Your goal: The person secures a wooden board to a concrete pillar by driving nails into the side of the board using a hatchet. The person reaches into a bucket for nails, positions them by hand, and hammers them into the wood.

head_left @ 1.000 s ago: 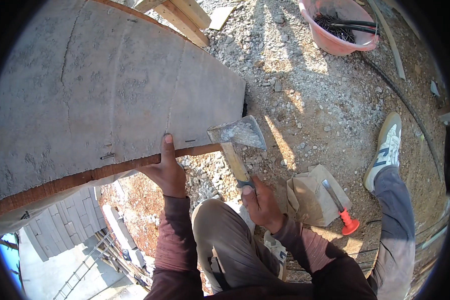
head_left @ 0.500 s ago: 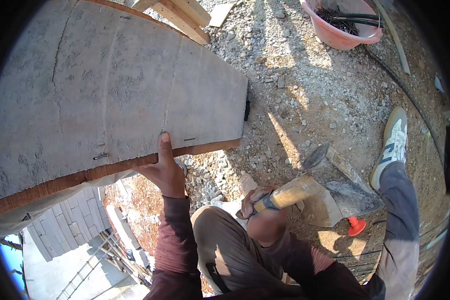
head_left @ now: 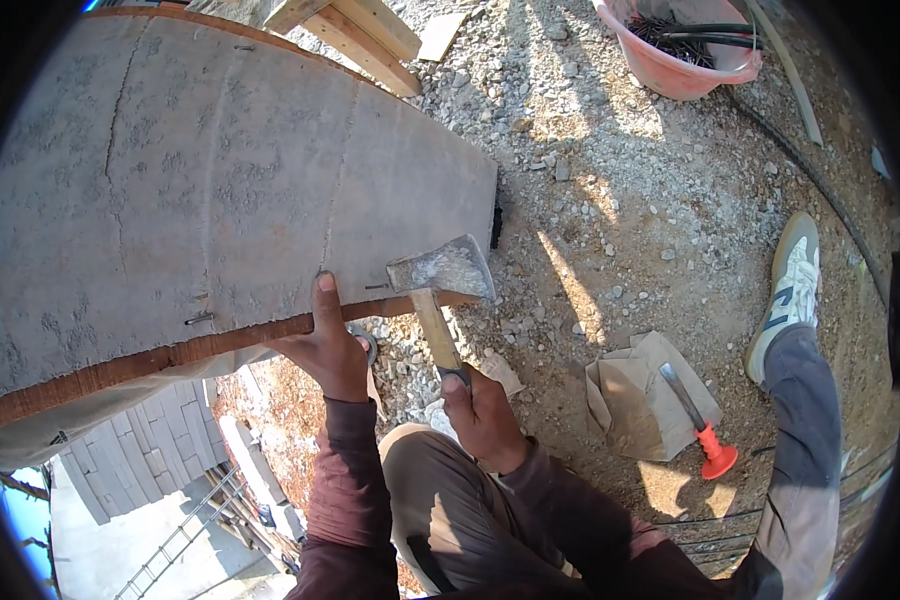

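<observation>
A large grey plywood panel [head_left: 270, 165] with a reddish-brown edge fills the upper left. My left hand [head_left: 332, 345] grips its near edge, thumb on top and fingers hidden beneath. My right hand [head_left: 485, 420] is closed round the wooden handle of a hatchet [head_left: 440, 268]. The hatchet's steel head overlaps the panel's near right corner; whether it touches the wood I cannot tell. Close beside the head, a bent nail [head_left: 375, 288] lies along the edge. Another bent nail [head_left: 200, 318] sticks out left of my thumb.
A chisel [head_left: 698, 425] with a red guard lies on brown paper [head_left: 642, 400] on the gravel at right. The pink bucket [head_left: 660, 62] at the top holds nails and dark-handled tools. Timber pieces [head_left: 365, 45] stand behind the panel. Grey blocks [head_left: 145, 445] are stacked lower left.
The hatchet has swung from low on the right, near the paper, up and left to the panel's corner. This uncovers the chisel. My left hand stays on the edge.
</observation>
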A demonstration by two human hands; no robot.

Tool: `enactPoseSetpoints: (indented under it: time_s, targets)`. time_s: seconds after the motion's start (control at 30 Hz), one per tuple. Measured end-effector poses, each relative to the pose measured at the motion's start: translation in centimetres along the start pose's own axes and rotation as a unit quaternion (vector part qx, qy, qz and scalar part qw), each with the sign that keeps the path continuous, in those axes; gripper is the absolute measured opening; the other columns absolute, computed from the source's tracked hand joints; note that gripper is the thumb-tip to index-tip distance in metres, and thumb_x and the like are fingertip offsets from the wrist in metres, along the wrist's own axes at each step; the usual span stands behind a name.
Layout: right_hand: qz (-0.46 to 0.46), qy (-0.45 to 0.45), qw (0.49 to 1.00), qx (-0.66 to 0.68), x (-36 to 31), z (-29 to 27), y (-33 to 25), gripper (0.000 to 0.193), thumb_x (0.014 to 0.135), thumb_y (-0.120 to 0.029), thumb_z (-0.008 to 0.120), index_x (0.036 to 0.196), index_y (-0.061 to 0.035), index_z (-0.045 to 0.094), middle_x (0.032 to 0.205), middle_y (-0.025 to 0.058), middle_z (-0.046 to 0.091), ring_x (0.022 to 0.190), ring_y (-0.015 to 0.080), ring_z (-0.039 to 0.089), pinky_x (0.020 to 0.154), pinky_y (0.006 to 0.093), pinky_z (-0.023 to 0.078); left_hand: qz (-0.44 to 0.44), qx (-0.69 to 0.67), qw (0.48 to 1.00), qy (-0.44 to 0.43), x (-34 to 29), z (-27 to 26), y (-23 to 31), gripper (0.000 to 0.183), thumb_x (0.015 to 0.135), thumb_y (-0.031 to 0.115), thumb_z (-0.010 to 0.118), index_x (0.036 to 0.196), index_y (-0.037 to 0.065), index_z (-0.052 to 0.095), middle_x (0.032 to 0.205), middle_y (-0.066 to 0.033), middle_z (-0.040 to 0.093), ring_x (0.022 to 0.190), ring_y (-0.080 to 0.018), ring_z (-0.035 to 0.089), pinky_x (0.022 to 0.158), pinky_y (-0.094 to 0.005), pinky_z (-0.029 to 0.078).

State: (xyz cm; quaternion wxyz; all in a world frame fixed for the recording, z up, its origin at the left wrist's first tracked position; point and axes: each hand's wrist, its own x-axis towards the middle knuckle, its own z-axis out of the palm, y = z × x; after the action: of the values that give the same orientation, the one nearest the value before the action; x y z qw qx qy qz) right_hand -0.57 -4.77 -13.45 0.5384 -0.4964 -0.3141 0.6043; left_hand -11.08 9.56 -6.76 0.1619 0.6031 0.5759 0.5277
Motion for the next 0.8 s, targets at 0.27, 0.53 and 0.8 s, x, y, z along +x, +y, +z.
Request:
enactPoseSetpoints:
  time_s: [0.27,0.53,0.8]
  targets:
    - [-0.024,-0.002,0.989,0.143,0.0,-0.7,1.3,0.043,0.101,-0.043,0.042,0.087,-0.0024,0.051,0.056,0.0024,0.048,0.051,0.0135,0.048,0.048,0.0303,0.036,0.026,-0.004,0.999,0.018,-0.2,0.2,-0.2,0.088,0.086,0.02,0.072,0.147,0.003,0.01,0.148,-0.0171,0.027,0.131,-0.0271,0.035,0.11,-0.0418,0.029]
    - [-0.169,0.123,0.933,0.294,-0.2,-0.1,1.3,0.047,0.098,-0.05,0.045,0.09,-0.0037,0.048,0.06,0.0032,0.05,0.053,0.0124,0.048,0.049,0.0256,0.04,0.015,-0.023,0.999,0.024,-0.1,0.5,0.1,0.088,0.087,0.02,0.071,0.146,0.0,0.01,0.145,-0.0192,0.029,0.132,-0.0279,0.033,0.112,-0.0416,0.024]
    - [-0.078,0.078,0.971,0.21,-0.1,-0.4,-0.3,0.041,0.099,-0.04,0.048,0.092,0.0001,0.055,0.056,0.004,0.049,0.05,0.0168,0.052,0.048,0.0356,0.038,0.003,-0.031,0.999,0.038,-0.1,0.2,0.1,0.089,0.085,0.019,0.073,0.146,-0.001,0.011,0.144,-0.0213,0.029,0.132,-0.0286,0.034,0.112,-0.0422,0.025]
